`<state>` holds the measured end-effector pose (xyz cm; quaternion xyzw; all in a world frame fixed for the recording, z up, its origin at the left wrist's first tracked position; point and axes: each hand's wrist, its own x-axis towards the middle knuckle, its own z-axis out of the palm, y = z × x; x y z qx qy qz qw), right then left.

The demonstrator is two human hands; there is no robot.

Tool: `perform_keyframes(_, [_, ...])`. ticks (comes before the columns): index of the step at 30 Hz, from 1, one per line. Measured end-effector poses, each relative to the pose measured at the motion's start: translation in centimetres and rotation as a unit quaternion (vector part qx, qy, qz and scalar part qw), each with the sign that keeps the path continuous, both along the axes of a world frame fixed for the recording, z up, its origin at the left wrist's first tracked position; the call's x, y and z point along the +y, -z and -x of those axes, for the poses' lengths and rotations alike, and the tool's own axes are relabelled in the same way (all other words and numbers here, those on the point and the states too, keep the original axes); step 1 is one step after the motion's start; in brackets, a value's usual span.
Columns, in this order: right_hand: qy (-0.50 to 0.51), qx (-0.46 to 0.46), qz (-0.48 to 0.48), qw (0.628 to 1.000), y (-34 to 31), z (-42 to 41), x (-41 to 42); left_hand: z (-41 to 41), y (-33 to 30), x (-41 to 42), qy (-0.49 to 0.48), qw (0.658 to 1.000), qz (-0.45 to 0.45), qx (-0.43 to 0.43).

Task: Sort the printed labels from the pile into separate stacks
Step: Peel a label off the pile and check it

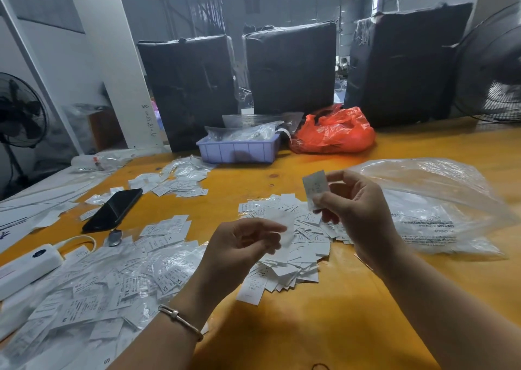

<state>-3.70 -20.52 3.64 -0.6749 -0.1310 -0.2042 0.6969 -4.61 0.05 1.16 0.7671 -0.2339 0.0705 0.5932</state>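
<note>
My right hand [358, 209] pinches a small white printed label [315, 187] and holds it upright above the table. Below it lies a loose pile of white labels [293, 245] in the middle of the yellow table [324, 327]. My left hand [239, 248], with a bracelet on its wrist, hovers over the pile's left edge and pinches a small clear, blurred slip [284, 225] at its fingertips. A wider spread of labels and small clear bags [112, 282] covers the table's left side. Another small heap of labels [177, 180] sits farther back.
A black phone [114, 210] and a white power strip [26, 268] lie on the left. A large clear plastic bag [439, 209] lies right. At the back stand a purple bin [238, 149], a red plastic bag [335, 132] and black wrapped bundles [290, 67]. Fans [490, 70] flank the table.
</note>
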Motion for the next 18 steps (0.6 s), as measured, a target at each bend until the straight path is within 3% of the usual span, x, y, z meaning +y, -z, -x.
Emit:
perform_keyframes(5, [-0.045, 0.055, 0.112, 0.991, 0.63, -0.17, 0.51, 0.17, -0.11, 0.02, 0.023, 1.000, 0.001, -0.003])
perform_keyframes(8, [-0.145, 0.083, 0.138, 0.976, 0.85, -0.05, 0.75, 0.15, -0.16, -0.06, 0.032, 0.999, 0.014, 0.011])
perform_keyframes(12, [-0.160, 0.009, 0.130, 0.979, 0.65, 0.18, 0.67, 0.08, -0.11, -0.01, 0.044, 0.998, 0.001, 0.035])
perform_keyframes(18, [-0.077, -0.091, 0.238, 0.964, 0.88, 0.25, 0.98, 0.21, -0.33, -0.27, 0.047, 0.998, 0.010, 0.051])
